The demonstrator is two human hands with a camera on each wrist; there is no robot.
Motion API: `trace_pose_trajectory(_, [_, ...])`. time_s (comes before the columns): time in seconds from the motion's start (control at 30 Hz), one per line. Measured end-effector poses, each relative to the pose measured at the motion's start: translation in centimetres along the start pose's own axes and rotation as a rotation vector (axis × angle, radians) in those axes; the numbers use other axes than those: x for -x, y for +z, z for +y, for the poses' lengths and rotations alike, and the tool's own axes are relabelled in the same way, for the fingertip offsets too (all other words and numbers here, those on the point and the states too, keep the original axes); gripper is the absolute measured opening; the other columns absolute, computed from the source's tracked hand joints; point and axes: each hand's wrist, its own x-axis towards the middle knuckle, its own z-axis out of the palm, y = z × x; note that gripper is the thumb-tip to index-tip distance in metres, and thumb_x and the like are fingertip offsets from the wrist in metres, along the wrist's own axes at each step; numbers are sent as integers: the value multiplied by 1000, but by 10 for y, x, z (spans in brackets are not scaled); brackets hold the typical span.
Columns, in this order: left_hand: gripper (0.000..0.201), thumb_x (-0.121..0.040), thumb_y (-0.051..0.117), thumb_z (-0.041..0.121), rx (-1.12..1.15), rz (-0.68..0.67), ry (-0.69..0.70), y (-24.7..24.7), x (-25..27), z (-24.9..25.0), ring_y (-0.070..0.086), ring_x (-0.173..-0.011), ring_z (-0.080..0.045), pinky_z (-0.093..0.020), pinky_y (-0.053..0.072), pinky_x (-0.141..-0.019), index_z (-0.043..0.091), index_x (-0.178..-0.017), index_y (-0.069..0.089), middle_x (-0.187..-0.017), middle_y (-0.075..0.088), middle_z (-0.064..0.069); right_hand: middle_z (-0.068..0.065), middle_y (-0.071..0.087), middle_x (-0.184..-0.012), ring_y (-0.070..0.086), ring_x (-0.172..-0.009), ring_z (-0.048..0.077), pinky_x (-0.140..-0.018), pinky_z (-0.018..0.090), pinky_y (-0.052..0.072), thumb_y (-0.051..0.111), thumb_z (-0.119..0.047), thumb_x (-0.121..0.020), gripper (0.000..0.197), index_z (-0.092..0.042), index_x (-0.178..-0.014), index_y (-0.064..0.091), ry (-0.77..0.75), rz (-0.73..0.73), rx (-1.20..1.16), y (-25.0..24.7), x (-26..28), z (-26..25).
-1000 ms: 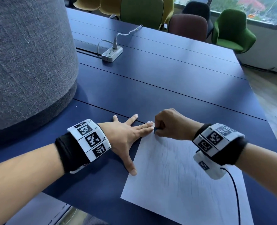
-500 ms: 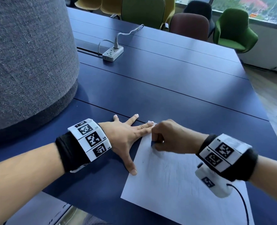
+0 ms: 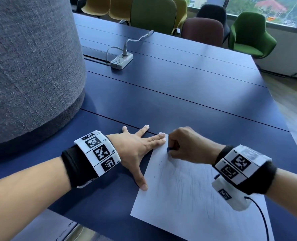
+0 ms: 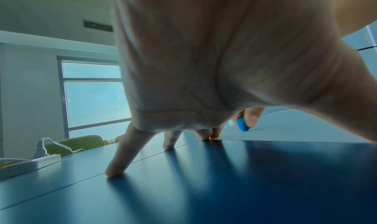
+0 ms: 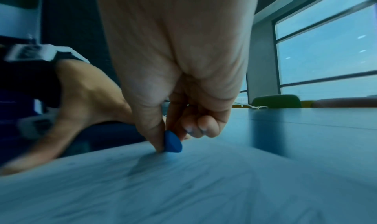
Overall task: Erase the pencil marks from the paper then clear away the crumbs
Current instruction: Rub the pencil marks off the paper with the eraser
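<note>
A white sheet of paper [image 3: 193, 197] with faint grey pencil strokes lies on the dark blue table [image 3: 179, 94]. My left hand [image 3: 137, 146] lies spread flat, fingertips pressing the paper's far left corner and thumb on its left edge. My right hand [image 3: 184, 146] pinches a small blue eraser [image 3: 169, 150] between thumb and fingers, its tip on the paper near that corner. The right wrist view shows the eraser [image 5: 173, 142] touching the sheet [image 5: 183, 187]. In the left wrist view the eraser [image 4: 242, 124] appears beyond my spread fingers [image 4: 122, 156].
A large grey fabric-covered round column [image 3: 27, 66] stands on the left. A white power strip [image 3: 121, 61] with a cable lies farther back on the table. Green, yellow and dark red chairs [image 3: 248, 37] line the far side. The table's right edge drops to the floor.
My right hand slid toward me along the paper with the eraser, then back toward the far corner. The left hand stayed pressed on the paper.
</note>
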Motion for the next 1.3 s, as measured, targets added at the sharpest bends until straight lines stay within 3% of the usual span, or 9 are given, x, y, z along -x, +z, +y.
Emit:
trace_pose_trajectory(0.3, [143,-53,77,77,1,-1,1,1,0,0,-35,-142,-18,-79,-3,-105,41,-150,-23,-149,-32,36,-3,55,-63,50,-59,14,-56,28,43,63,-13,-76,18,-15,-62,52,3,-4,16,-1,4,-3])
trace_pose_trajectory(0.43, [144,-53,77,77,3,1,11,1,0,-1,-35,-142,-18,-79,-5,-105,42,-149,-23,-149,-32,36,-3,55,-62,48,-57,13,-54,23,40,64,-13,-76,14,-11,-65,56,-4,-43,-1,-3,6,-5])
trace_pose_trajectory(0.6, [143,-52,77,77,7,9,11,0,-1,-1,-35,-142,-17,-78,-4,-105,43,-149,-22,-149,-31,36,6,58,-72,54,-67,26,-63,39,49,62,-13,-76,14,-6,-67,54,-35,-6,24,2,10,-7])
trace_pose_trajectory(0.7, [143,-52,78,77,5,7,15,1,-2,-2,-35,-142,-17,-79,-3,-104,44,-149,-22,-149,-32,37,10,63,-74,55,-69,26,-64,39,49,62,-10,-77,11,-3,-70,58,-127,-128,-1,6,18,-19])
trace_pose_trajectory(0.77, [143,-51,78,77,13,12,20,1,-2,-2,-34,-143,-18,-80,-3,-103,46,-148,-22,-149,-31,37,10,62,-73,55,-68,27,-64,41,50,60,-11,-76,11,-2,-70,58,-95,-84,44,0,8,-14])
trace_pose_trajectory(0.9, [141,-52,78,77,11,15,19,0,-2,-2,-34,-143,-18,-79,-4,-103,48,-147,-23,-149,-31,37,9,59,-75,50,-61,13,-57,28,45,58,-9,-77,13,2,-70,56,-80,-33,57,3,11,-18])
trace_pose_trajectory(1.03, [143,-53,78,76,1,7,4,1,-1,0,-34,-143,-18,-78,-4,-104,45,-149,-23,-149,-31,37,14,61,-77,54,-70,29,-66,36,46,59,-8,-79,13,3,-72,58,-148,-115,22,11,26,-34])
trace_pose_trajectory(1.17, [142,-51,79,75,28,14,21,0,0,-1,-34,-143,-18,-79,-4,-103,51,-144,-25,-149,-31,37,22,58,-72,49,-66,31,-82,28,49,55,-8,-77,17,5,-67,54,-69,-1,-15,7,13,-19])
trace_pose_trajectory(1.3, [142,-53,77,76,-4,-3,-3,1,-1,0,-35,-143,-17,-79,-4,-105,43,-150,-21,-148,-32,38,17,63,-77,55,-72,31,-67,35,46,60,-7,-78,14,7,-73,60,-134,-130,-26,13,27,-39])
